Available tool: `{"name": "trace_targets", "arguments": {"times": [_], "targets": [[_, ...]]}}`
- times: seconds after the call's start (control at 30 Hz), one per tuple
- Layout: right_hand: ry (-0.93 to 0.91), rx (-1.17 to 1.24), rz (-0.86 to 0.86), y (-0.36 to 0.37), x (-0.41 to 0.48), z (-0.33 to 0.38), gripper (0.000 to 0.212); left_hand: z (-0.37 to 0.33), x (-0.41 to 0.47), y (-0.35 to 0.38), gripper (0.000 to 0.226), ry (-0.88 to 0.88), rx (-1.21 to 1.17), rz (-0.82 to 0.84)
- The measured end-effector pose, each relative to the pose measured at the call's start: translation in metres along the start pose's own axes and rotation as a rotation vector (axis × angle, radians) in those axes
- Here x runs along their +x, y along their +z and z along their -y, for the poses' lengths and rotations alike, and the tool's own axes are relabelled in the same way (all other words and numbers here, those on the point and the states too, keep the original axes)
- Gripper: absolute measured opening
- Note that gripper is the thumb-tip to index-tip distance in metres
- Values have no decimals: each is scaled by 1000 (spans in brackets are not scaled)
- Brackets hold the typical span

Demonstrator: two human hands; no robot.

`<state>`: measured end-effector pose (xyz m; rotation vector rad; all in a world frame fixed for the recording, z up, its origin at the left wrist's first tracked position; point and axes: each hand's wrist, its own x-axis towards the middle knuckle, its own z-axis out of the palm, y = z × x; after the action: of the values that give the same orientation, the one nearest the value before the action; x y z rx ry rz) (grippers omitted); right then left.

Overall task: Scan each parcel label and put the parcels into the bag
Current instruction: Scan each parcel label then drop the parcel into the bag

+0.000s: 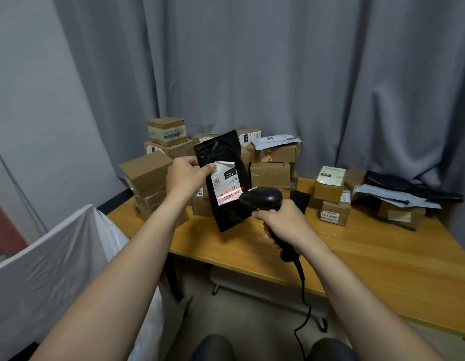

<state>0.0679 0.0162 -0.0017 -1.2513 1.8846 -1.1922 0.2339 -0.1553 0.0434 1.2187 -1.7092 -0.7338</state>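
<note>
Here we are above the table (369, 251): the left hand (185, 175) holds the black parcel (222, 149) up in the air, tilted, thumb and fingers pinching its left edge right by the white label (226, 183). That grip is firm on the pouch, which touches nothing below it.

The right hand (283, 225) is wrapped tight around the handle of the scanner (261, 198), its head just beside the parcel's lower right edge. A red scan line lies across the barcode at the label's lower end (bright orange-red, hard to miss). The scanner's cable (303, 303) hangs off the table's front edge.

The white bag (56, 256) stands open at the left, beside the table. Behind the parcel, cardboard boxes (270, 174) sit stacked against the grey curtain (252, 61).
</note>
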Motion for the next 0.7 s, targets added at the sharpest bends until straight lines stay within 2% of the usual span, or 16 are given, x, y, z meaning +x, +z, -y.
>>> {"name": "trace_targets", "arguments": {"times": [0.4,0.7], "targets": [[-5,-17,25,-1,1,1,33,-3,-1,1,20,8,-8,-7],[9,16,33,-1,2,3,29,-1,4,1,27,8,-21,-32]]}}
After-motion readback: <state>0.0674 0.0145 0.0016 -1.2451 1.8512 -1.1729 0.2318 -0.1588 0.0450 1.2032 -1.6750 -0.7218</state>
